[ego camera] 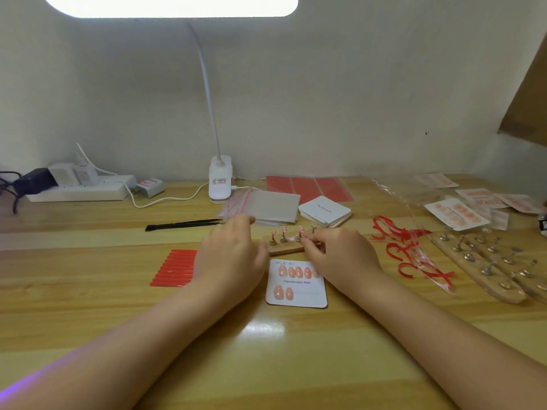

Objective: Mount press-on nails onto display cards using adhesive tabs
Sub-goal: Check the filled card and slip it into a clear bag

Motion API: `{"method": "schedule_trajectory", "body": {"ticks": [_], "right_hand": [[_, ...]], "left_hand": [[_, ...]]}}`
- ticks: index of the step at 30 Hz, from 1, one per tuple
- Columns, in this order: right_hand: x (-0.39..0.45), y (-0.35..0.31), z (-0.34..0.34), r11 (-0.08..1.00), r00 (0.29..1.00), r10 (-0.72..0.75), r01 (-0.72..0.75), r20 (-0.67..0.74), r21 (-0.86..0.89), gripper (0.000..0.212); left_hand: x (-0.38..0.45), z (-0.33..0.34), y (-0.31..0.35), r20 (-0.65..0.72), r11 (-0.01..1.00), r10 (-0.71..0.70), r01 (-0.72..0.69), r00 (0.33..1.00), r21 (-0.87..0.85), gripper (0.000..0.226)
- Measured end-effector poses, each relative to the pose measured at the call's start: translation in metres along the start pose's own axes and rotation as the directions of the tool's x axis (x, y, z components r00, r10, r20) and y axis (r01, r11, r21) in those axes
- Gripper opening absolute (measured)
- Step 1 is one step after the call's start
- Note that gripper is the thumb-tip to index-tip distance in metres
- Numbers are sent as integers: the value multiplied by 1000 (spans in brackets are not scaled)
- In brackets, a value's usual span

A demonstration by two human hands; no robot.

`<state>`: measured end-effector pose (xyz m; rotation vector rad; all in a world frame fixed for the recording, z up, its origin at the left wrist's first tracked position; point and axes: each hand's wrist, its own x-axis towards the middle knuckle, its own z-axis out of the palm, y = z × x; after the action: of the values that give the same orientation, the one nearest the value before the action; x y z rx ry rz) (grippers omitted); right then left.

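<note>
A white display card (297, 298) printed "Handmade Nail" lies on the table with several pink nails stuck on it. Just behind it stands a small wooden holder (285, 248) with metal stands bearing pink nails (284, 230). My left hand (229, 255) rests at the holder's left end, thumb against the wood, fingers extended. My right hand (340, 255) is at the holder's right end, its curled fingertips pinching at a nail stand there. A red sheet of adhesive tabs (176, 268) lies left of my left hand.
Black tweezers (185, 224), a stack of clear bags (266, 207), blank cards (325, 213) and red sheets (307, 187) lie behind. Peeled red strips (408, 253), longer wooden holders (485, 264) and finished cards (457, 214) are at right. A lamp base (219, 179) and power strip (80, 189) stand at the back.
</note>
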<state>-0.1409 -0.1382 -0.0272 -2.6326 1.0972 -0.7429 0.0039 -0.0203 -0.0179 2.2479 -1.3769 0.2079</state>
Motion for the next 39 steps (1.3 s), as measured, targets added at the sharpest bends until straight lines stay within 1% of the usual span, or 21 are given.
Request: {"method": "schedule_trajectory", "body": {"ticks": [4, 8, 12, 15, 18, 21, 24, 27, 30, 32, 33, 36, 39], "right_hand": [[5, -2, 5, 998, 1000, 14, -14, 0, -53, 36], [7, -2, 6, 999, 1000, 27, -27, -3, -45, 32], [10, -5, 7, 1000, 1000, 2, -2, 2, -24, 30], [8, -6, 7, 1000, 999, -30, 30, -31, 4, 25], [4, -7, 7, 989, 989, -66, 83, -133, 125, 19], [1, -10, 4, 945, 964, -107, 174, -244, 275, 7], [-3, -11, 2, 899, 941, -140, 251, -307, 359, 7], [-7, -13, 2, 846, 932, -168, 303, -320, 439, 6], [-9, -16, 5, 823, 923, -197, 339, -330, 456, 8], [-9, -17, 6, 816, 919, -199, 348, -341, 461, 10], [-9, -17, 6, 814, 916, -203, 354, -346, 461, 10], [-9, -17, 5, 809, 907, -230, 380, -353, 449, 10], [-10, -17, 5, 817, 905, -252, 389, -343, 426, 11]], "left_hand": [[3, 15, -5, 23, 998, 36, -34, 999, -56, 51], [4, 18, -6, 9, 992, 89, -88, 996, -87, 53], [4, 21, -7, -24, 991, 115, -116, 993, -72, 53], [4, 22, -7, -32, 990, 120, -122, 992, -69, 53], [3, 22, -7, -39, 992, 99, -102, 994, -76, 53], [2, 17, -6, -126, 983, 99, -117, 987, -140, 48], [-1, 8, -2, -259, 933, 180, -248, 949, -262, 41], [-5, 5, 3, -287, 875, 264, -354, 921, -330, 40], [-6, 5, 6, -339, 845, 338, -442, 878, -302, 30], [-7, 4, 6, -372, 835, 352, -468, 859, -290, 22], [-7, 4, 6, -381, 833, 345, -467, 857, -296, 22], [-8, 5, 6, -397, 827, 317, -456, 862, -330, 31], [-8, 4, 7, -411, 816, 337, -481, 847, -322, 32]]}}
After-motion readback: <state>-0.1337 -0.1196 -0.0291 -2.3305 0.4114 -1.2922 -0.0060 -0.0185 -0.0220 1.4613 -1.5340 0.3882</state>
